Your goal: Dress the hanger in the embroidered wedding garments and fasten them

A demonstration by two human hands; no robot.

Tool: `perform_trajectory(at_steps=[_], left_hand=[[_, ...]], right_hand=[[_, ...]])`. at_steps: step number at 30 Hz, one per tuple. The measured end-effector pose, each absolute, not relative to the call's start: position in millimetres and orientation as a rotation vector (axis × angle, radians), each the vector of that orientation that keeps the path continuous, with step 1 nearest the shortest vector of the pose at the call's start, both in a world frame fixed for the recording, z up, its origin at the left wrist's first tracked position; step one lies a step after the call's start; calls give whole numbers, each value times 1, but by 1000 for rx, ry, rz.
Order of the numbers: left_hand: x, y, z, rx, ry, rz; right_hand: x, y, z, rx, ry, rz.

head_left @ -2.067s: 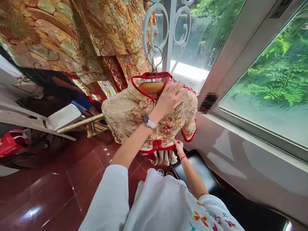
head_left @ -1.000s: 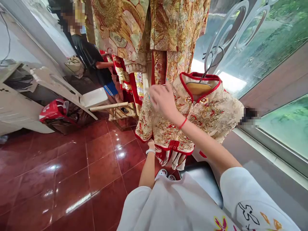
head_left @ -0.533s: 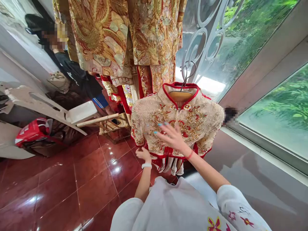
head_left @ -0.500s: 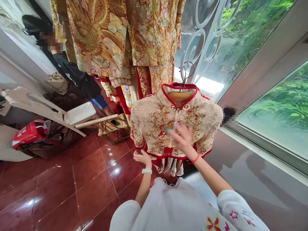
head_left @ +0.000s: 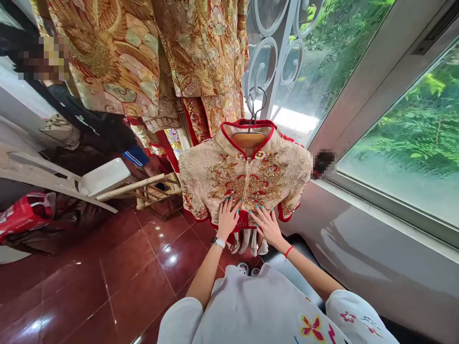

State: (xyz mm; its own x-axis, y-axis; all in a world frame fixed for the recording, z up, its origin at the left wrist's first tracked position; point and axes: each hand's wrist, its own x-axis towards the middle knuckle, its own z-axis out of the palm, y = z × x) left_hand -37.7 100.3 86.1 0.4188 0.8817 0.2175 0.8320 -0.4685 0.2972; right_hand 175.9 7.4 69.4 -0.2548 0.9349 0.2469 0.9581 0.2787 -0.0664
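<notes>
A small gold embroidered jacket [head_left: 215, 172] with red trim hangs on a wooden hanger [head_left: 248, 138], hooked on a white scrolled metal grille [head_left: 272, 52]. My left hand [head_left: 228, 219], with a watch at the wrist, lies flat on the lower front of the jacket, fingers spread. Just right of the jacket's centre seam my right hand [head_left: 266, 224], with a red string at the wrist, rests flat on the hem. Both hands are open and press on the cloth near the red fringe.
Large gold brocade garments [head_left: 143, 57] hang at upper left. Another person in dark clothes [head_left: 89, 124] stands behind them. A white plastic chair [head_left: 71, 177], a wooden stool [head_left: 150, 188] and a red bag [head_left: 25, 215] stand on the red tiled floor. A window sill [head_left: 376, 205] runs on the right.
My right hand has come down from the jacket's chest to its hem. My left hand has risen from the lower left edge onto the front. Both now lie flat side by side.
</notes>
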Motion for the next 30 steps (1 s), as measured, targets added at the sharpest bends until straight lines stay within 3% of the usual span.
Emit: perform_trajectory(at_steps=[3,6,9,12,16,19,25,30], left_hand=[[-45,81,81,2520,1525,529],[-37,67,93,2502,1554,659],[-12,67,136,2606,1399,813],[29,87,209,2881,971,844],[88,130,317,3110,665,878],[115,153,362,3172,634,833],[118,160,366,3181,621,847],[117,161,367,3188,586,909]], right_hand=[[195,-28,38,-1678,-2179,116],[206,-37,17,-1710,-1444,520],[206,-19,10,-1636,-705,936],[201,0,7,-1505,-519,1202],[192,0,-4,-1430,-336,1206],[184,-5,-15,-1434,-237,1158],[187,-10,-25,-1378,-210,1143],[253,-33,-7,-1254,-222,1023]])
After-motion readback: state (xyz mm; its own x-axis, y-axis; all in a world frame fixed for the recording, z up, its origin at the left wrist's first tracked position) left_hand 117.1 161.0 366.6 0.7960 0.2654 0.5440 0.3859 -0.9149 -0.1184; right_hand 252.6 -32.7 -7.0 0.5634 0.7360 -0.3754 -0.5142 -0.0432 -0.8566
